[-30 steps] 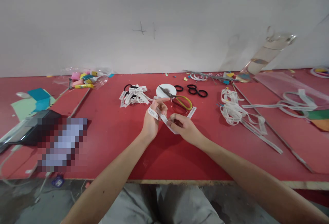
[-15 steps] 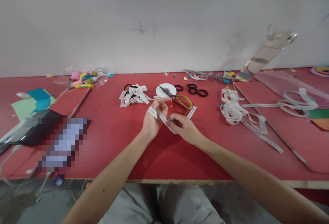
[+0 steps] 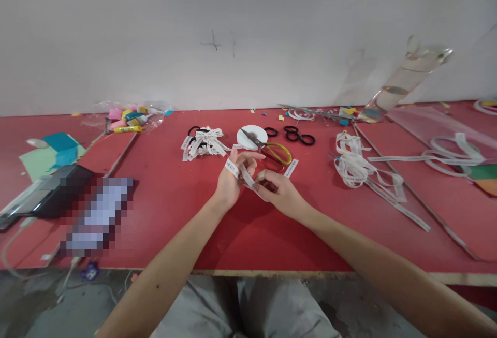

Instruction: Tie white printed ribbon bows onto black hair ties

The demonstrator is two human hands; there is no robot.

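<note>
Over the middle of the red table (image 3: 163, 208), my left hand (image 3: 232, 180) has a white printed ribbon strip (image 3: 237, 172) looped around its fingers, which are partly extended. My right hand (image 3: 278, 191) pinches the other end of the same strip close beside the left hand. Just beyond my hands lie yellow-handled scissors (image 3: 272, 149), their blades resting on a white ribbon spool (image 3: 248, 134). A short cut piece of ribbon (image 3: 291, 167) lies next to the scissors.
A heap of finished ribbon bows (image 3: 202, 143) lies behind my left hand, black hair ties (image 3: 298, 136) behind the scissors. Loose ribbon tangles (image 3: 355, 164) lie right. A clear bottle (image 3: 404, 80) leans at the wall. Coloured scraps (image 3: 126, 118) and paper sheets (image 3: 48, 154) sit left.
The ribbon has been drawn tighter round my left fingers, and my right hand has shifted slightly toward the left hand. Nothing else on the table moved.
</note>
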